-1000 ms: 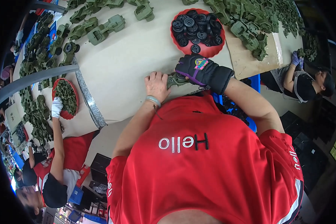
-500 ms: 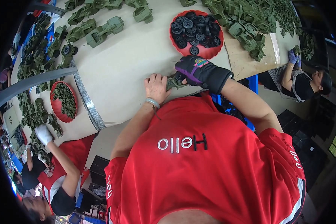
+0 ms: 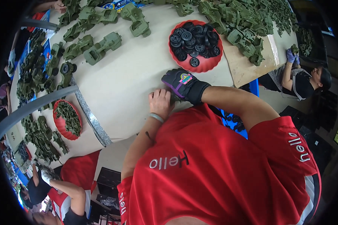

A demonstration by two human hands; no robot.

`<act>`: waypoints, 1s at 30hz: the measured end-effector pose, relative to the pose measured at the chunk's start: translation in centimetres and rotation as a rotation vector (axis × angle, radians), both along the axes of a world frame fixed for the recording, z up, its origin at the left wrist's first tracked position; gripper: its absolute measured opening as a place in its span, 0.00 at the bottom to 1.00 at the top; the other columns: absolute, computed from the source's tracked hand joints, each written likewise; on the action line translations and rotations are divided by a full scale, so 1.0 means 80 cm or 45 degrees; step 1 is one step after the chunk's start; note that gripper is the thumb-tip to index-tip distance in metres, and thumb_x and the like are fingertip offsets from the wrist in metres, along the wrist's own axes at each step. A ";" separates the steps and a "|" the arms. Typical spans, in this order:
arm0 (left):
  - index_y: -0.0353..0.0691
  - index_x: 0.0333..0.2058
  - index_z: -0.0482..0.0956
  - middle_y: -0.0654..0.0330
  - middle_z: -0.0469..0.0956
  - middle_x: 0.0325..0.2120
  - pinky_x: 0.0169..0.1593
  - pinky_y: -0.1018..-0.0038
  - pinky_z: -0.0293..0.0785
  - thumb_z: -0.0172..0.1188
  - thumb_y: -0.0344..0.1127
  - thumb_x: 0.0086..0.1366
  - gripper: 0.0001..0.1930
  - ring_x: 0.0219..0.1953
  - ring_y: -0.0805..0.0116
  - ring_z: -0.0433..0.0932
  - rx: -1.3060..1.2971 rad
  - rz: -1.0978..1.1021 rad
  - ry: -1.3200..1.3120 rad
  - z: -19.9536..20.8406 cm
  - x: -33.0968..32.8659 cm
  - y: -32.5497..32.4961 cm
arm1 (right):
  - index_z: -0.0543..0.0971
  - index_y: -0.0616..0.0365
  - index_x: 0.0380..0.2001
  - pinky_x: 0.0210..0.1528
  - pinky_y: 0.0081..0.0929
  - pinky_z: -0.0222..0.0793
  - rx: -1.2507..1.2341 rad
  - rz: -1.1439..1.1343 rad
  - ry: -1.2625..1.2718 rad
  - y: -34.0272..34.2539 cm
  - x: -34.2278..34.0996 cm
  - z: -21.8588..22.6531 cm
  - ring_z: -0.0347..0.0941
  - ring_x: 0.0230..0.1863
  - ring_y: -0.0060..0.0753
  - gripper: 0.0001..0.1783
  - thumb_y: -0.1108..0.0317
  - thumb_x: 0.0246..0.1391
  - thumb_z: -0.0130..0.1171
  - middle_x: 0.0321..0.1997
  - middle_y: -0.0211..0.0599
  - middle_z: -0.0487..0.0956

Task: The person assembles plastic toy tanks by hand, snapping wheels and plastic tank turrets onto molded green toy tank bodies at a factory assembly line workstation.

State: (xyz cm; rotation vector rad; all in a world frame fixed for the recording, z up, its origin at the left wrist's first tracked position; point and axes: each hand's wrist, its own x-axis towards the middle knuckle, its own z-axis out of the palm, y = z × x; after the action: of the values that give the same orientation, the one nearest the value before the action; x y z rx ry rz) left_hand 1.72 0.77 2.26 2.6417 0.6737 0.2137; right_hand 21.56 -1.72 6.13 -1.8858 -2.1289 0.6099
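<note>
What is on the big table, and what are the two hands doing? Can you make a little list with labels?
left hand: bare left hand, wristband on, pressing on a small green part
right hand: black-gloved right hand, on the same part
red tray: red tray holding black toy wheels
toys: green toy vehicle bodies scattered on the table
others: a seated person at the right edge

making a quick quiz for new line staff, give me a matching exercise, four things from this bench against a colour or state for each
Things:
1. left hand
2. right hand
3. round tray beyond the hands
4. toy vehicle body at upper left

Colour or state:
a. red, filled with black wheels
b. bare, with a band at the wrist
c. olive green, lying on the table
d. in a black glove with purple trim

Pairs: 1-b, 2-d, 3-a, 4-c
</note>
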 end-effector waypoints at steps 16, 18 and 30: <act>0.42 0.45 0.82 0.59 0.78 0.45 0.57 0.54 0.64 0.73 0.50 0.47 0.28 0.52 0.57 0.73 0.021 0.047 0.031 -0.001 -0.001 -0.003 | 0.81 0.53 0.41 0.50 0.45 0.74 -0.121 0.211 0.047 0.015 0.003 0.003 0.79 0.47 0.50 0.16 0.58 0.50 0.61 0.41 0.45 0.81; 0.42 0.45 0.81 0.59 0.78 0.45 0.57 0.54 0.64 0.74 0.50 0.46 0.28 0.54 0.57 0.73 -0.004 0.059 0.076 0.002 0.006 0.001 | 0.81 0.53 0.41 0.50 0.45 0.74 -0.116 0.233 0.064 0.018 0.007 0.005 0.79 0.47 0.50 0.16 0.58 0.50 0.61 0.41 0.45 0.81; 0.45 0.51 0.72 0.54 0.81 0.46 0.62 0.53 0.64 0.75 0.55 0.47 0.36 0.56 0.50 0.72 -0.888 0.496 0.275 0.025 -0.001 0.019 | 0.81 0.56 0.37 0.45 0.46 0.74 0.459 -0.372 0.216 -0.014 0.082 0.021 0.79 0.42 0.55 0.10 0.64 0.53 0.61 0.38 0.48 0.82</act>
State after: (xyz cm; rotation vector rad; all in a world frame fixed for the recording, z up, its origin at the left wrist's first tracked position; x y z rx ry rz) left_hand 1.68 2.29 4.25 1.8658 1.0981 -0.1786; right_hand 28.15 -2.82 7.78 -1.8181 -1.6808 0.2877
